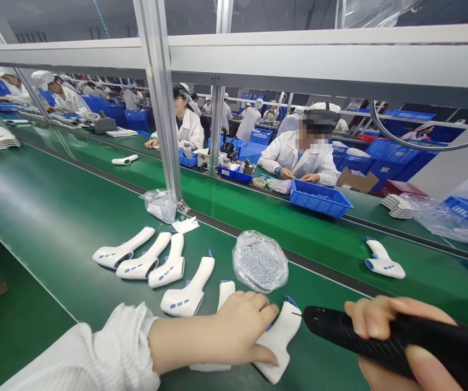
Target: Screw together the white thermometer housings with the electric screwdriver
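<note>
Right hand sits closest to the lens, fingers curled around a black electric screwdriver whose thin bit points at the tail end of a white thermometer housing. Left hand lies flat on that housing, fingers pressed together over its top and thumb along the near edge, pinning it to the green belt; a second housing is partly under the palm. Housing looks like a light, stiff moulded plastic shell, smooth and probably slippery on the mat, so a flat press on the broad body seems the safest hold, keeping off the blue trigger end just beyond the fingertips. Screwdriver reads heavier, rigid, matte grip, fine for a full-fist hold. Just past the fingertips sits an open clear bag of small screws, loose and easily spilled. Left of the fingers four more white housings lie in a row, touching or nearly so. One more housing lies well apart beyond the right-hand fingers. Further off: metal frame post, blue tray, people in white coats at neighbouring benches.
</note>
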`<control>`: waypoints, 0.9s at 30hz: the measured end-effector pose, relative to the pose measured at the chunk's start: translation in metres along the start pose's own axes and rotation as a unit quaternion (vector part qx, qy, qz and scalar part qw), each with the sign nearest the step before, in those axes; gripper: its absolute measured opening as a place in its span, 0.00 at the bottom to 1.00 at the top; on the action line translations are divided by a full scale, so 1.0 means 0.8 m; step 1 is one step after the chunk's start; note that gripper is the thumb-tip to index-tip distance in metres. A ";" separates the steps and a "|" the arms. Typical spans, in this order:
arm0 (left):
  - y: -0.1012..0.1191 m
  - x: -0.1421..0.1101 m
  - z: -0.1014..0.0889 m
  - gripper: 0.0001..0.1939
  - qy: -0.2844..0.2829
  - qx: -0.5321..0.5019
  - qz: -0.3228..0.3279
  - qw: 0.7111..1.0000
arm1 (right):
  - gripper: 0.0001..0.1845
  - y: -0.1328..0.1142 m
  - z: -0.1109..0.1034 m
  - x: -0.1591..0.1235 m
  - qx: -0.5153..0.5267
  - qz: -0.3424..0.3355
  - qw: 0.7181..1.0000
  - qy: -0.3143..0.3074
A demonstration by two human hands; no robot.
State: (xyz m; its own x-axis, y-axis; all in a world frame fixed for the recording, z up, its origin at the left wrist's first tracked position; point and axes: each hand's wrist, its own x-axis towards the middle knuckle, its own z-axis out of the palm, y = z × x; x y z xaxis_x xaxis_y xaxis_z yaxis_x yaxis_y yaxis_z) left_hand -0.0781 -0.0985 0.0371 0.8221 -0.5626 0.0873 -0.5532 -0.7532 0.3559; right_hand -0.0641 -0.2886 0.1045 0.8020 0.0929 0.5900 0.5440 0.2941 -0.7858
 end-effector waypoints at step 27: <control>-0.002 -0.018 0.025 0.18 -0.077 0.039 0.076 0.993 | 0.12 0.077 0.002 0.032 -0.127 0.076 0.985 -0.083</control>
State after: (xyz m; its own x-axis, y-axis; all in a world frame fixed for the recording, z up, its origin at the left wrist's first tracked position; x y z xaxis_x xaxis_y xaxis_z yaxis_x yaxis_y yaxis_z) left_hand -0.0917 -0.0958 0.0166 0.7017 -0.7124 -0.0108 -0.6826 -0.6766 0.2762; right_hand -0.0107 -0.2666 0.0712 0.8390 0.2783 0.4677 0.4821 0.0185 -0.8759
